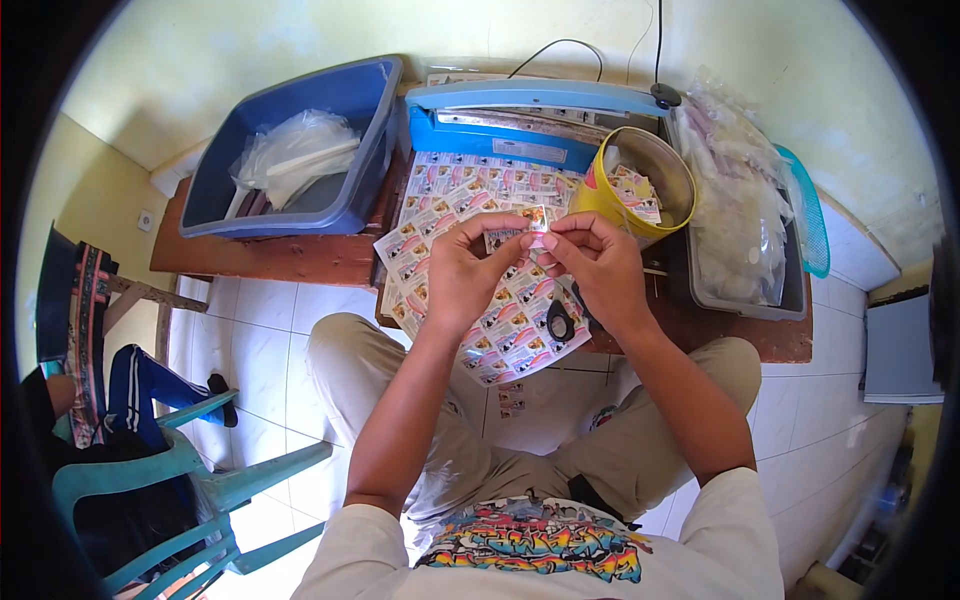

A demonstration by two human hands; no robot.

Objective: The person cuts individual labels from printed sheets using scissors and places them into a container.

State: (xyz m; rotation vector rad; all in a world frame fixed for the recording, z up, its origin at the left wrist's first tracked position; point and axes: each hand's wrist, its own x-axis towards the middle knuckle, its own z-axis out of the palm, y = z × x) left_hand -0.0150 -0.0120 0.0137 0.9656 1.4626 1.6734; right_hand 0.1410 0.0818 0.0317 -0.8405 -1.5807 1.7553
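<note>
"Where's the small printed label [537,217] sitting, from your end?"

"I'm seeing it between the two hands, just beyond the thumb tips. The left hand [468,268] is meeting it from the left, the right hand [603,262] from the right, and neither is looking clearly nearer; both are touching it."

"And the long axis?"

"It's seeming to run away from the torso, across the line joining the hands. It's small in my head view, so I'm judging that rather than reading it off. The picture part is standing out past the fingers, and a pinkish edge is showing by the thumbs."

"How open are the hands?"

"Both are closing down to a pinch. The left is holding the label by thumb and fingertips, and the right is doing the same, its other fingers curling loosely. I'm not able to tell how hard either is pressing."

"What's lying around them?"

"Printed sheets [500,345] are spreading underneath. A black ring-shaped handle [560,321] is resting on them, near the right wrist. The yellow bucket [592,200] is standing just beyond the right hand, so that hand is being the nearer one to it. The blue paper cutter [455,134] is sitting farther out, past both."
</note>
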